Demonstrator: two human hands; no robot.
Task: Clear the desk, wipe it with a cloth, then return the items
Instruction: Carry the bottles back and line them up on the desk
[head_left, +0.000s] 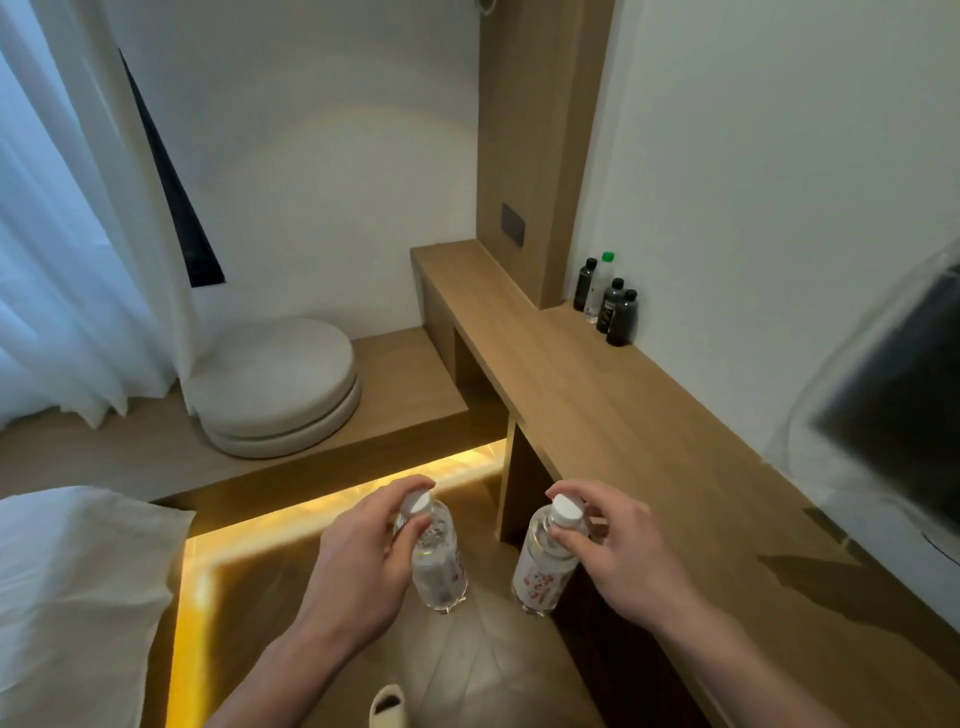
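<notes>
Clear plastic water bottles hang by their caps off the wooden desk (649, 415): left hand (358, 561) pinches the left bottle (436, 561), right hand (618, 551) the right bottle (545, 561). Four small bottles (608, 301) remain by the wall; clearing looks unfinished, and no cloth shows.

Dark screen (904, 415): blurred, cut by right edge. Bottle labels (540, 577): print unreadable. Pale object (387, 709): cut by bottom edge, identity unclear. Pillow (78, 597): cut by left edge. Four small bottles (608, 301): labels too small.
</notes>
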